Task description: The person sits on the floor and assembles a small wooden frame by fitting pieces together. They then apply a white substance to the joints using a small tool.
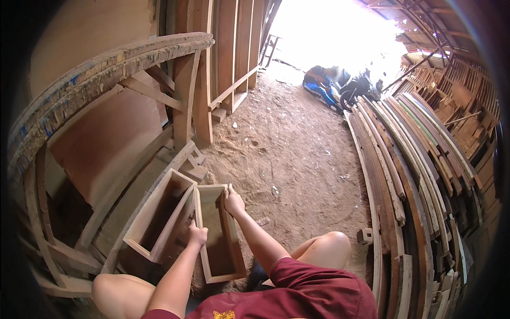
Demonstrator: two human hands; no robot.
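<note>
Two long, open wooden boxes, shaped like drawers, are in front of my knees, their far ends close together. My left hand is closed on the left wall of the right wooden box. At the far right corner of that same box, my right hand wraps over the rim, thumb up. Just left of it, the other wooden box lies tilted, its inside in shadow. What supports the right box underneath is hidden.
A rough wooden workbench rises at the left, with tall wooden frames beyond it. Stacked planks line the right side. A small wood block sits beside them. Far ahead, a person crouches by a motorcycle on the dirt floor.
</note>
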